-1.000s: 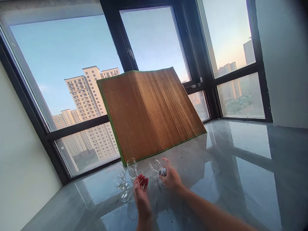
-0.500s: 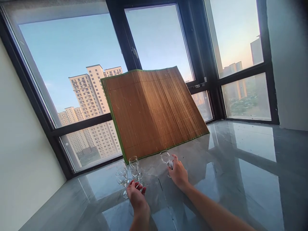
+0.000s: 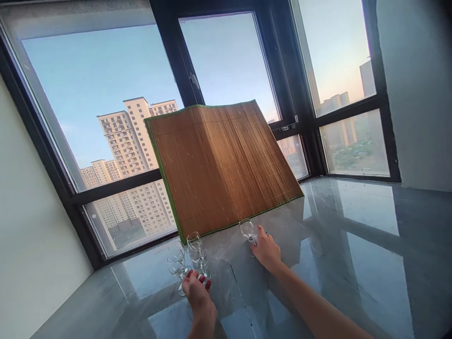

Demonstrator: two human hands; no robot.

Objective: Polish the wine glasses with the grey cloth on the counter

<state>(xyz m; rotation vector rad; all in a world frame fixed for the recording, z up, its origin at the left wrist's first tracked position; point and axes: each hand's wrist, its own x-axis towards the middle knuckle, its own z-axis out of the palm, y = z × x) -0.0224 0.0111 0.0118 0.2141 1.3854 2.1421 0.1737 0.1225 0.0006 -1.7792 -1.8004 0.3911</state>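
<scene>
- Fingers of the right hand (image 3: 267, 249) are closing around the lower part of a stemmed glass (image 3: 246, 228), just below and right of the frame's centre; the forefinger is extending upward beside the bowl.
- This glass is showing its bowl uppermost, near the mat's lower edge; the hand is hiding much of its stem, so whether its foot is touching the surface is impossible to tell.
- Fingers of the left hand (image 3: 197, 288), at lower centre-left, are curling loosely inward with their tips close together; whether they are gripping anything is unclear.
- Beside that hand, a cluster of clear stemmed glasses (image 3: 175, 260) is standing upright, the bowls overlapping in view and the nearest foot partly hiding behind the hand.
- A brown slatted mat (image 3: 226, 165) with green edging is leaning against the window frame (image 3: 115, 181) at the centre.
- Glossy grey surface (image 3: 339, 273) is filling the lower frame, reflecting the windows.
</scene>
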